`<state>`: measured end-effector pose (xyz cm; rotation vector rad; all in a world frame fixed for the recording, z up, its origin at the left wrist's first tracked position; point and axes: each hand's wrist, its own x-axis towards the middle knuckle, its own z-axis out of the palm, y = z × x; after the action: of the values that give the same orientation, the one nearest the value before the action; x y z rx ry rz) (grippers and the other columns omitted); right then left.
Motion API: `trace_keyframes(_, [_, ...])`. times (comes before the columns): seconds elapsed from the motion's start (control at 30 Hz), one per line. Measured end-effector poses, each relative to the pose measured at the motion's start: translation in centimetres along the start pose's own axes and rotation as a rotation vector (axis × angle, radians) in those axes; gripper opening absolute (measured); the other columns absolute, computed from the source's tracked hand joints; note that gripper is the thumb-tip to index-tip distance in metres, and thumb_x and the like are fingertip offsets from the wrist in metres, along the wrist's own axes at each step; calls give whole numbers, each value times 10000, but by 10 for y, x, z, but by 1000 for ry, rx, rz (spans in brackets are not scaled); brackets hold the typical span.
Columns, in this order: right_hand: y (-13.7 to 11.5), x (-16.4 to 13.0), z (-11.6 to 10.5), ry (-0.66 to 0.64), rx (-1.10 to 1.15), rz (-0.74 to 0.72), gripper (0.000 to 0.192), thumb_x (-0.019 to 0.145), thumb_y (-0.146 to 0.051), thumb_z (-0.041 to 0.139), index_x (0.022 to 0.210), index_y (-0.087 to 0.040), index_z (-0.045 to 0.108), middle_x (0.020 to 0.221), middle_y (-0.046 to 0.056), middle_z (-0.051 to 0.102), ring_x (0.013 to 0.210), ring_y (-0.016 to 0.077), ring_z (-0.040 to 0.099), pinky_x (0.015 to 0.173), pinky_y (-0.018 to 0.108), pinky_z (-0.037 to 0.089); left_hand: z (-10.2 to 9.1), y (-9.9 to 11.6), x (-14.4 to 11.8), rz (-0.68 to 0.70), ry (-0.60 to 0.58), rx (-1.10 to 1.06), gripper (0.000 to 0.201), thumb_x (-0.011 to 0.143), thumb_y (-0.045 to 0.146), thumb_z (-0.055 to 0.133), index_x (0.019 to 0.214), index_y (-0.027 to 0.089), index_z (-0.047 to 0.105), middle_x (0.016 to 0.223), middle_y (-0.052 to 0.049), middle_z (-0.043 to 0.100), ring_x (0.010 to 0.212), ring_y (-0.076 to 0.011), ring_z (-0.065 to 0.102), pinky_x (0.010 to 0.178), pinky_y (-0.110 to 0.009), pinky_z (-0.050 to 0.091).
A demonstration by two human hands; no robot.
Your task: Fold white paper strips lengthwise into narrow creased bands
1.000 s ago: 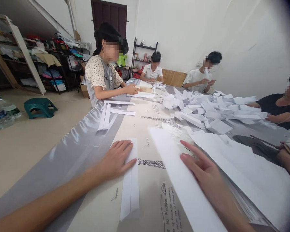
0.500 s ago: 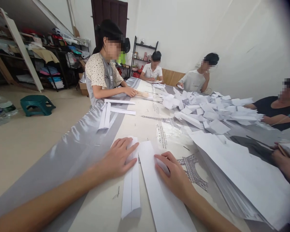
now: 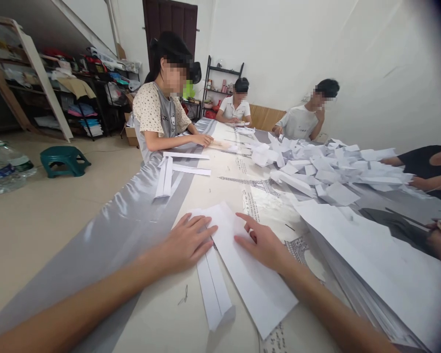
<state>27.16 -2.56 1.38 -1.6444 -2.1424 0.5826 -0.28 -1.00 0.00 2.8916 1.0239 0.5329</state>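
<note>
My left hand [image 3: 185,241] lies flat, fingers spread, on the near end of a folded white paper strip [image 3: 215,287] and on the left edge of a white paper sheet [image 3: 252,277]. On the same sheet, further right, rests my right hand [image 3: 262,241], its index finger stretched out and the other fingers loosely curled. The sheet lies slantwise on the printed tablecloth [image 3: 238,184], overlapping the folded strip. Neither hand grips anything.
A thick stack of white sheets [image 3: 375,267] lies at my right. A heap of folded papers [image 3: 323,169] covers the table's middle right. More folded strips [image 3: 169,176] lie near a person at the left. Other people sit around the table. A green stool [image 3: 64,159] stands on the floor.
My right hand pulled the white sheet leftward until it overlaps the folded strip. My left hand stayed on the strip, which has turned slightly.
</note>
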Motion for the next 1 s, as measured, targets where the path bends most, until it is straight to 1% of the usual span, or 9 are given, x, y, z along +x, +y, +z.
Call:
trace_keyframes(0.07, [5, -7, -10, -34, 266, -1, 593, 955, -499, 601, 1488, -284, 457, 997, 32, 680, 721, 182, 641, 659, 360, 568, -1, 0, 0, -15, -15, 6, 388, 1086, 350, 368, 1405, 229, 552, 1409, -115, 573, 1315, -288, 502, 1125, -512, 337])
trace_keyframes(0.1, [6, -11, -15, -29, 361, 1, 588, 953, -516, 611, 1476, -282, 480, 1016, 39, 693, 771, 190, 661, 703, 367, 583, -1, 1, 1, -23, -20, 6, 390, 1085, 349, 370, 1410, 230, 549, 1407, -116, 571, 1314, -290, 499, 1121, -512, 340])
trace_keyframes(0.2, [3, -17, -23, -15, 523, -18, 463, 959, -521, 622, 1354, -279, 620, 1214, 66, 707, 1068, 237, 685, 955, 424, 567, -2, 1, 0, -35, -29, -9, 392, 1082, 348, 379, 1418, 235, 546, 1407, -114, 564, 1309, -290, 499, 1109, -501, 355])
trace_keyframes(0.3, [-6, -19, -24, -88, 576, -73, 421, 987, -527, 583, 1330, -294, 655, 1403, 57, 640, 1296, 275, 593, 1119, 487, 470, 0, 0, -1, -43, -13, -22, 392, 1079, 356, 385, 1410, 235, 557, 1418, -116, 561, 1308, -295, 503, 1106, -506, 361])
trace_keyframes(0.5, [-18, -26, -23, -310, 554, -194, 501, 1053, -589, 386, 1499, -386, 491, 1601, -28, 440, 1499, 270, 363, 1252, 548, 250, 1, -3, -1, -28, 44, -41, 369, 1075, 344, 396, 1373, 233, 584, 1391, -116, 570, 1268, -291, 517, 1089, -500, 376])
trace_keyframes(0.6, [-22, -33, -24, -454, 480, -214, 522, 1067, -605, 300, 1558, -439, 364, 1675, -92, 272, 1568, 252, 185, 1283, 550, 110, -4, -1, 0, -12, 49, -68, 294, 1065, 305, 406, 1183, 232, 665, 1224, -93, 619, 1157, -271, 550, 1027, -460, 413])
trace_keyframes(0.7, [-28, -36, -26, -518, 397, -193, 549, 1067, -620, 252, 1588, -451, 269, 1697, -122, 170, 1587, 251, 60, 1284, 561, 19, -8, 1, 1, -7, 46, -87, 265, 1056, 289, 413, 1080, 227, 670, 1142, -82, 620, 1097, -265, 552, 985, -448, 429])
trace_keyframes(0.8, [-33, -37, -27, -542, 379, -148, 567, 1066, -630, 199, 1602, -449, 219, 1703, -128, 125, 1588, 251, 18, 1282, 567, -2, -8, 2, 2, -6, 37, -87, 256, 1052, 278, 414, 1120, 229, 656, 1203, -88, 613, 1136, -271, 544, 997, -455, 430])
trace_keyframes(1.0, [-36, -39, -16, -477, 225, -121, 627, 1061, -610, 315, 1626, -416, 124, 1707, -108, 82, 1588, 242, 25, 1296, 539, 74, -5, 1, 1, -24, 86, -91, 289, 1040, 256, 406, 1206, 188, 632, 1260, -110, 644, 1194, -270, 578, 1062, -462, 435])
